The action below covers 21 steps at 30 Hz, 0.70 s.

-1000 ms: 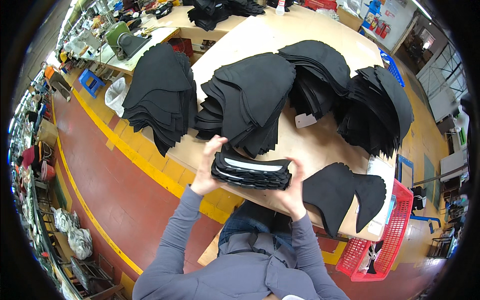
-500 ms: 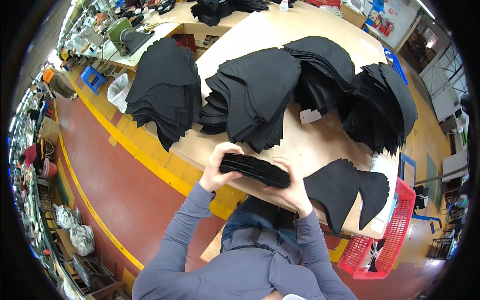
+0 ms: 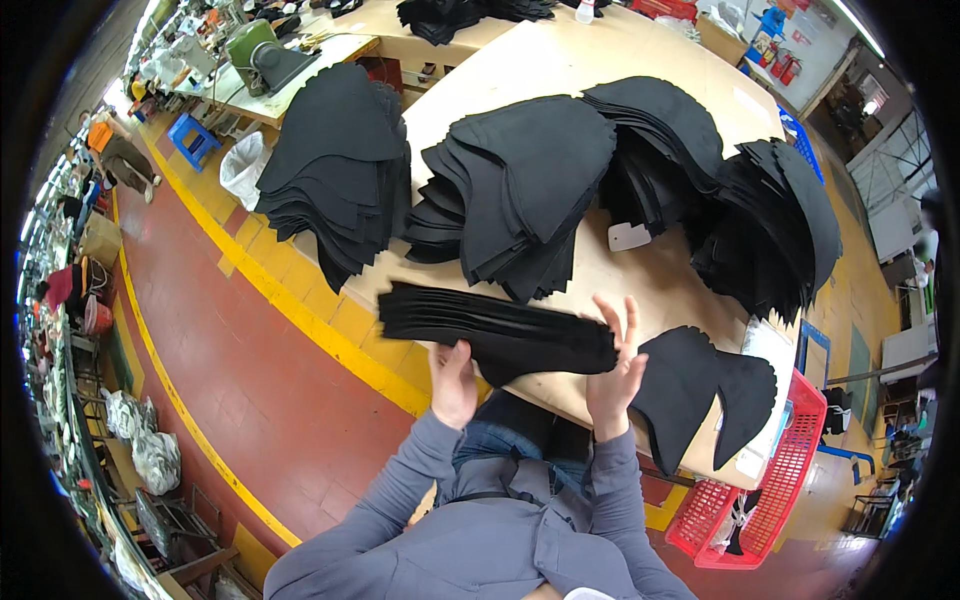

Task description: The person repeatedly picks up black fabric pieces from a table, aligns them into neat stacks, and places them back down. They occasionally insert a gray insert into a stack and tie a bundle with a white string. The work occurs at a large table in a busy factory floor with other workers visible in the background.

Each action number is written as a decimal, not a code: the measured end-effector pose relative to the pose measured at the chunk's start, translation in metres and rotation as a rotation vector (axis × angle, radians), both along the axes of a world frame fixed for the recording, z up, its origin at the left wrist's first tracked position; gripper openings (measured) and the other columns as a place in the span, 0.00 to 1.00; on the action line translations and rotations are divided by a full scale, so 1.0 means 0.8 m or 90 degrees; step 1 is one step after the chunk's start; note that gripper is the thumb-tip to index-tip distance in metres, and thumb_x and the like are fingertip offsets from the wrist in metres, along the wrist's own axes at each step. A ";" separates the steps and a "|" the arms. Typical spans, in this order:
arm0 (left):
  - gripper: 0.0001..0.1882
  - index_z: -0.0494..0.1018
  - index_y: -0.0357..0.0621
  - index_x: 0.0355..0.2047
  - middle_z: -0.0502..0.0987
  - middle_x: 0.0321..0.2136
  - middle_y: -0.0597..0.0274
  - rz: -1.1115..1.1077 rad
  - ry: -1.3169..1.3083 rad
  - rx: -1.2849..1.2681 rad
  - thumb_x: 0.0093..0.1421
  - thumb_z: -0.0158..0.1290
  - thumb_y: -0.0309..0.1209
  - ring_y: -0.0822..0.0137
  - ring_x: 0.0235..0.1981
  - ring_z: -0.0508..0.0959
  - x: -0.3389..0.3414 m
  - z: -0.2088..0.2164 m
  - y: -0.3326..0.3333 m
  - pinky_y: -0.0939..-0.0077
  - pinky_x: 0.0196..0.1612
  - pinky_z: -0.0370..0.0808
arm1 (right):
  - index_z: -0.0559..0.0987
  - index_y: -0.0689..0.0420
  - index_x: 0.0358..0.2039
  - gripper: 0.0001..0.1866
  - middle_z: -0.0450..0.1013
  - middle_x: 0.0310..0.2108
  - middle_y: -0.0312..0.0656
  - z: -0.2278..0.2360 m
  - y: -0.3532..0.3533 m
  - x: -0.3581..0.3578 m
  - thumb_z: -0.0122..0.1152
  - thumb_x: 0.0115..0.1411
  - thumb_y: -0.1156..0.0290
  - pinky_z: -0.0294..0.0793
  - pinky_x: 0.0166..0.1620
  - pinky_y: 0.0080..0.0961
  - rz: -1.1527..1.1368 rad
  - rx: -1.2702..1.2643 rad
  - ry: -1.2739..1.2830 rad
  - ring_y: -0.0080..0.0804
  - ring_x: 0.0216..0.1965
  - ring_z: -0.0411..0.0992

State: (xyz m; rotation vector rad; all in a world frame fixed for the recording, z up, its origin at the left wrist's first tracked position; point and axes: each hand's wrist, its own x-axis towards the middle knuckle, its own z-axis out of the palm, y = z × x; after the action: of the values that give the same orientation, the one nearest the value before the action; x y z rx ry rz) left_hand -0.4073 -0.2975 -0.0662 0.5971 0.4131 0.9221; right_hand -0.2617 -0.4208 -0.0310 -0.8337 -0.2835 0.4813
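A thick stack of black cut pieces, layered like fabric or soft leather, is held edge-up over the near edge of the table. Its lower side is gripped by my left hand, the thumb lying along the front. At the stack's right end my right hand has its fingers stretched apart, seemingly touching that end with the palm side. Flat black curved pieces lie just right of this hand. Beyond the held stack rests a fanned pile of black pieces.
More fanned black piles stand at the left, back right and far right. A white tag sits between piles. Below the table's right corner is a red basket. A green sewing machine stands behind, left.
The stack has turned so its long layered side shows and extends farther left. My left hand has shifted down and right beneath it; my right hand's fingers have spread.
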 end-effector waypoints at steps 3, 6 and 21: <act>0.23 0.68 0.39 0.52 0.76 0.46 0.62 0.047 0.055 0.134 0.57 0.58 0.17 0.69 0.49 0.74 0.016 0.017 0.007 0.74 0.55 0.68 | 0.65 0.59 0.63 0.37 0.69 0.56 0.48 -0.068 -0.024 0.012 0.40 0.68 0.40 0.56 0.65 0.33 0.115 -0.074 -0.013 0.36 0.61 0.64; 0.18 0.69 0.40 0.46 0.78 0.40 0.64 0.029 0.198 0.321 0.55 0.60 0.19 0.66 0.47 0.75 0.014 0.029 0.017 0.69 0.56 0.67 | 0.62 0.59 0.65 0.34 0.65 0.62 0.47 -0.077 -0.004 0.016 0.38 0.69 0.45 0.49 0.68 0.34 0.090 -0.235 -0.067 0.36 0.66 0.57; 0.39 0.61 0.40 0.58 0.70 0.50 0.53 -0.019 0.264 0.522 0.45 0.65 0.13 0.64 0.49 0.74 0.004 0.024 0.053 0.72 0.51 0.74 | 0.52 0.57 0.70 0.37 0.50 0.70 0.47 -0.050 0.047 -0.002 0.50 0.67 0.53 0.41 0.71 0.39 -0.105 -0.092 -0.166 0.39 0.72 0.43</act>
State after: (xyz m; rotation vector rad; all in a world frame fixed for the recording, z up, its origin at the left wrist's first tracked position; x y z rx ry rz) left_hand -0.4037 -0.2553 -0.0474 1.5562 0.3824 0.9238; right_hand -0.2635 -0.3834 -0.0708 -1.0546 -0.4201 0.2394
